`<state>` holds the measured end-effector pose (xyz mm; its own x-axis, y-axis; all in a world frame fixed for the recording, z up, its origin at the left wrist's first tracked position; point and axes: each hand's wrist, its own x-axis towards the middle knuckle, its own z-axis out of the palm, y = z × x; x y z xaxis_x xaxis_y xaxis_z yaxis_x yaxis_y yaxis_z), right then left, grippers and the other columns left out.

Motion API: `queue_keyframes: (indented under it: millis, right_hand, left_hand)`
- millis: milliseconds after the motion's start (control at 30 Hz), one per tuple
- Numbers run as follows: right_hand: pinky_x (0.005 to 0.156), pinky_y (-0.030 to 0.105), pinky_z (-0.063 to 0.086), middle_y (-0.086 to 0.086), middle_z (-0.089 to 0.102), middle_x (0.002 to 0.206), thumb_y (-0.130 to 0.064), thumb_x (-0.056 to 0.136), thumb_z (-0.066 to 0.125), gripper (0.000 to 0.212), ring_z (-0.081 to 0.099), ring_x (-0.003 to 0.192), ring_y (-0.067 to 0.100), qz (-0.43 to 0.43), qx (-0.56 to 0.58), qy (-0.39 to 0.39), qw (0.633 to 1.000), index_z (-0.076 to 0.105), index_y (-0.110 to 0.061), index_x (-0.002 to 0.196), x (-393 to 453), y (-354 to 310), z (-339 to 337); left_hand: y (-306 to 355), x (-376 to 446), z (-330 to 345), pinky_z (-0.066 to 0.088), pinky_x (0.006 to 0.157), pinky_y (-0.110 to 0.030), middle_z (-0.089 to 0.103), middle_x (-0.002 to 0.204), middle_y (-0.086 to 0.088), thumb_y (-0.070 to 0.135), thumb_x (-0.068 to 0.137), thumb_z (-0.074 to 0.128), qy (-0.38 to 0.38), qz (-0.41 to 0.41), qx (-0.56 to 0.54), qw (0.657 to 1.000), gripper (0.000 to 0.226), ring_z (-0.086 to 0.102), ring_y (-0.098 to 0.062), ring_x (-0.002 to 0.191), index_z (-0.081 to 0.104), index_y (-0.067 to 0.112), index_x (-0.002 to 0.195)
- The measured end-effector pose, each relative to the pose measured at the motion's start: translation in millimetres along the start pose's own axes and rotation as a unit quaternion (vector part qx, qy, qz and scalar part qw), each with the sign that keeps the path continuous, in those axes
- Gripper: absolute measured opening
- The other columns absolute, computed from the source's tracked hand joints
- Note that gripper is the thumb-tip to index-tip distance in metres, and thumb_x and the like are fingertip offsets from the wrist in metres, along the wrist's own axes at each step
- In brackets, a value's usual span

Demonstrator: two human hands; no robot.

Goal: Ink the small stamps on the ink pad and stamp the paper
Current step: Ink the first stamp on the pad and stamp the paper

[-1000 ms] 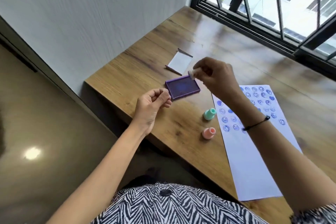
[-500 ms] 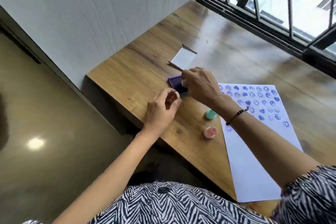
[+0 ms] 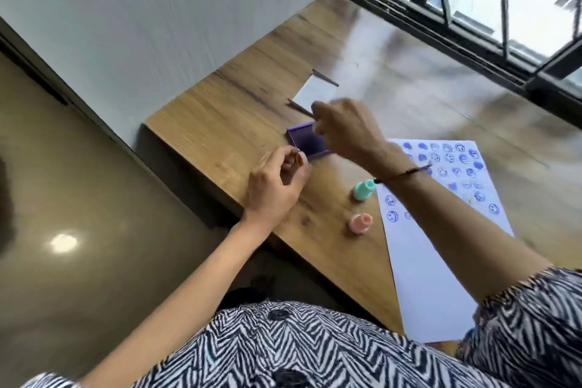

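Observation:
A purple ink pad (image 3: 305, 142) lies open near the table's left edge. My right hand (image 3: 345, 129) hovers blurred over its right half, fingers pinched on a small white stamp (image 3: 316, 127) just above the pad. My left hand (image 3: 277, 186) rests at the pad's near corner, fingers curled around a small pale stamp (image 3: 301, 160). A white paper (image 3: 431, 246) with rows of blue smiley and heart prints lies to the right. A mint stamp (image 3: 363, 190) and a pink stamp (image 3: 360, 223) stand between pad and paper.
The ink pad's white lid (image 3: 316, 91) lies behind the pad. The wooden table (image 3: 239, 123) ends close to my left hand, with floor below. A grey wall runs along the left, and a black window frame (image 3: 441, 19) borders the far side.
My right hand came down from above onto the pad with the white stamp, and is now lifting in a blur. My left hand moved up to the pad's near corner.

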<state>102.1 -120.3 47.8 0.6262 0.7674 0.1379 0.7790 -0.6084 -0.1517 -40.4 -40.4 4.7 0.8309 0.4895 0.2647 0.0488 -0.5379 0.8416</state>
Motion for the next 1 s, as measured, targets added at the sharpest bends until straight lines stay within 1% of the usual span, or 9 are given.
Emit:
queue_keyframes:
  millis: [100, 233, 367, 500, 600, 667, 867, 933, 1000]
  right_hand:
    - [0.051, 0.035, 0.028, 0.023, 0.063, 0.08, -0.005, 0.075, 0.052, 0.008, 0.054, 0.069, 0.039, -0.015, -0.023, -0.064, 0.998, 0.052, -0.006, 0.083, -2, 0, 6]
    - [0.049, 0.034, 0.026, 0.023, 0.062, 0.072, -0.004, 0.074, 0.052, 0.005, 0.055, 0.064, 0.04, -0.02, -0.009, 0.008, 1.0, 0.051, -0.006, 0.078, 6, 0, 0]
    - [0.052, 0.033, 0.025, 0.023, 0.065, 0.081, -0.001, 0.073, 0.051, 0.013, 0.057, 0.07, 0.039, -0.036, -0.036, -0.065, 0.997, 0.053, -0.005, 0.085, 4, -6, 7]
    - [0.052, 0.034, 0.023, 0.024, 0.065, 0.08, -0.001, 0.072, 0.05, 0.015, 0.056, 0.069, 0.041, -0.027, -0.04, -0.007, 0.999, 0.053, -0.006, 0.085, 9, -3, 2]
    - [0.05, 0.032, 0.021, 0.024, 0.064, 0.079, -0.002, 0.072, 0.051, 0.014, 0.045, 0.06, 0.036, -0.022, -0.03, -0.05, 0.998, 0.052, -0.006, 0.085, 5, -8, 7]
    - [0.046, 0.03, 0.018, 0.024, 0.064, 0.076, 0.0, 0.072, 0.052, 0.019, 0.037, 0.056, 0.031, -0.007, -0.018, -0.023, 1.0, 0.054, -0.007, 0.09, 5, -7, 6]
    - [0.054, 0.037, 0.027, 0.023, 0.059, 0.078, -0.008, 0.077, 0.051, 0.014, 0.054, 0.075, 0.041, 0.059, 0.058, -0.07, 0.994, 0.055, -0.008, 0.091, 1, -9, 1]
    - [0.059, 0.041, 0.038, 0.024, 0.065, 0.083, -0.011, 0.079, 0.053, 0.01, 0.056, 0.079, 0.041, 0.108, 0.125, -0.026, 0.986, 0.057, -0.007, 0.087, -3, -1, -12]
    - [0.067, 0.041, 0.046, 0.022, 0.069, 0.079, -0.01, 0.079, 0.053, 0.009, 0.058, 0.074, 0.037, 0.16, 0.188, 0.073, 0.966, 0.06, -0.007, 0.082, -15, 11, -24]
  left_hand:
    - [1, -1, 0, 0.051, 0.075, -0.034, 0.067, 0.092, -0.013, 0.022, 0.079, 0.065, -0.01, 0.0, 0.006, 1.0, 0.026, 0.061, -0.023, 0.084, 0.059, 0.007, 0.099]
    - [2, -1, 0, 0.049, 0.075, -0.032, 0.065, 0.093, -0.013, 0.024, 0.079, 0.065, -0.02, -0.007, 0.008, 1.0, 0.027, 0.06, -0.021, 0.084, 0.059, 0.008, 0.101]
    - [3, -1, 0, 0.049, 0.076, -0.031, 0.064, 0.095, -0.013, 0.024, 0.079, 0.064, -0.026, -0.01, 0.019, 0.999, 0.029, 0.06, -0.021, 0.086, 0.058, 0.008, 0.103]
    - [4, 0, 1, 0.047, 0.072, -0.028, 0.064, 0.091, -0.015, 0.022, 0.08, 0.065, -0.015, -0.007, 0.026, 1.0, 0.027, 0.06, -0.022, 0.082, 0.059, 0.007, 0.101]
    - [4, -1, 1, 0.048, 0.075, -0.03, 0.064, 0.094, -0.014, 0.023, 0.079, 0.065, -0.019, -0.004, 0.032, 0.999, 0.03, 0.059, -0.022, 0.085, 0.058, 0.007, 0.103]
    - [4, -1, 1, 0.049, 0.076, -0.034, 0.065, 0.093, -0.014, 0.023, 0.079, 0.065, -0.023, -0.001, 0.032, 0.999, 0.03, 0.059, -0.023, 0.085, 0.059, 0.005, 0.102]
    - [0, -1, 3, 0.04, 0.074, -0.019, 0.065, 0.092, -0.013, 0.019, 0.078, 0.066, -0.017, 0.019, 0.037, 0.999, 0.026, 0.059, -0.023, 0.084, 0.059, 0.007, 0.1]
    - [2, -2, 4, 0.042, 0.074, -0.023, 0.065, 0.093, -0.013, 0.02, 0.078, 0.066, -0.012, 0.01, 0.025, 1.0, 0.025, 0.059, -0.024, 0.084, 0.059, 0.01, 0.1]
    - [8, -3, 4, 0.044, 0.074, -0.025, 0.065, 0.093, -0.011, 0.022, 0.079, 0.063, 0.011, -0.001, 0.0, 1.0, 0.023, 0.06, -0.024, 0.083, 0.058, 0.012, 0.099]
